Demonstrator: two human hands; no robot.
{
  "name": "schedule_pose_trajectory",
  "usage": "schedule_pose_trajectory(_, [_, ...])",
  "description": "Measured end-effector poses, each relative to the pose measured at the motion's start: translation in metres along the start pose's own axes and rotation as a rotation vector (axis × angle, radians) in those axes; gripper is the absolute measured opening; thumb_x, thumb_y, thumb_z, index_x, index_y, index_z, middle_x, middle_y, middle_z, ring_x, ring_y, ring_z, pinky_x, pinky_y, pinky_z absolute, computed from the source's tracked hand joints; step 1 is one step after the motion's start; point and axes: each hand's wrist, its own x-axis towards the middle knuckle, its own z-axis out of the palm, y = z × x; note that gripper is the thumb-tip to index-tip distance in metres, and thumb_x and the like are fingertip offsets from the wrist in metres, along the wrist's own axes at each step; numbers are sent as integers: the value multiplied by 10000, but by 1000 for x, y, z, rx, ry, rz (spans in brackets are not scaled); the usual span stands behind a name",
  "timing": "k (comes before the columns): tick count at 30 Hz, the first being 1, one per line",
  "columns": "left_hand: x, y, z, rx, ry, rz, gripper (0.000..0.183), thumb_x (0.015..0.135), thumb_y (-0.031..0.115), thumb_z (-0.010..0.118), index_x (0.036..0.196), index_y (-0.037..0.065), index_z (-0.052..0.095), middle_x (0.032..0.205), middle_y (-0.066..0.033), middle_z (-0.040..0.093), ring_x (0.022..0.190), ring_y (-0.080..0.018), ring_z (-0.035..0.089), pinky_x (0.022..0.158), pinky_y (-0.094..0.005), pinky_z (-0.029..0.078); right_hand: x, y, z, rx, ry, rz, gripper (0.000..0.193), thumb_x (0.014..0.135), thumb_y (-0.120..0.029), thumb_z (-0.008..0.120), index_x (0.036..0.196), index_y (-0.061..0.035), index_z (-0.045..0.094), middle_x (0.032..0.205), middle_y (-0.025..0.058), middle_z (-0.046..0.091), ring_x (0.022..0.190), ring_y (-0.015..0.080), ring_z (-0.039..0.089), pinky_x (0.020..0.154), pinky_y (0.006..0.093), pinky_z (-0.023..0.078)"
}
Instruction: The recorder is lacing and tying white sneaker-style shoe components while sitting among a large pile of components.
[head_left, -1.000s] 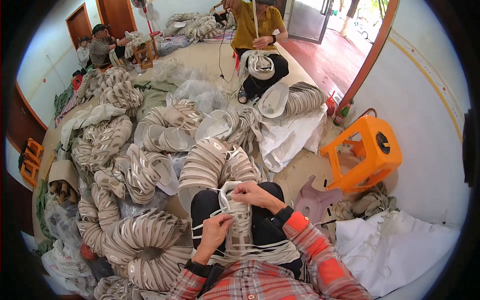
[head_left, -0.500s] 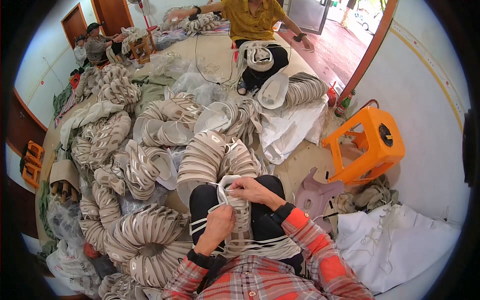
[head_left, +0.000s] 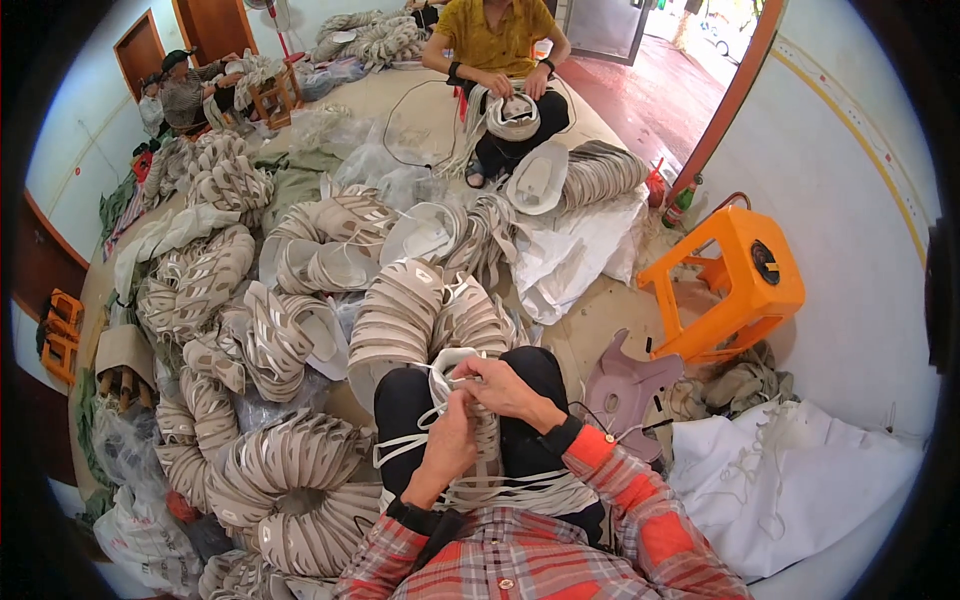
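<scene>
**Threading white strap through a beige piece, on the lap**

Left hand (head_left: 447, 448) grips the beige piece (head_left: 452, 372) from below, fingers closed around it. Right hand (head_left: 507, 385) pinches the white strap (head_left: 432, 443) at the top. Piece sits over the knees, loose strap pooling on the lap (stacks (head_left: 290, 495) of like pieces crowd the floor). Judged mid-lacing; next move likely needs a steady pull with the piece held firm.
</scene>
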Motion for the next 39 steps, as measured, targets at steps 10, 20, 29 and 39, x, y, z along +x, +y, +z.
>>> schedule_pose_trajectory(10, [-5, -10, 3, -244, 25, -141, 282, 821, 5, 472, 1065, 8, 331, 736, -143, 563, 700, -318, 578, 633, -371, 437, -77, -7, 14, -123, 187, 13, 192, 764, -72, 571, 917, -13, 470, 875, 196, 553, 824, 382, 548, 701, 421, 446])
schedule_pose_trajectory(20, [-7, -8, -1, -173, 54, -72, 319, 820, 38, 502, 1098, 27, 346, 735, -155, 570, 706, -347, 585, 613, -408, 437, -69, -2, 33, -69, 396, 120, 253, 704, -34, 673, 839, -25, 459, 701, 103, 526, 615, 214, 536, 567, 337, 442])
schedule_pose_trajectory(29, [-25, 4, -82, -149, -428, -101, 136, 796, 161, 613, 724, 46, 629, 730, -72, 593, 680, -272, 578, 620, -357, 448, -184, 34, -197, -76, 897, 138, 180, 658, 44, 580, 755, -46, 458, 693, 72, 479, 578, 231, 483, 565, 314, 425])
schedule_pose_trajectory(39, [-43, 4, -102, -166, -323, 151, 71, 762, 130, 650, 728, 68, 652, 716, -25, 593, 729, -171, 524, 685, -290, 334, -71, -25, -41, 18, -68, 388, 306, 855, -285, 563, 1005, -19, 590, 634, 85, 597, 495, 142, 578, 402, 270, 456])
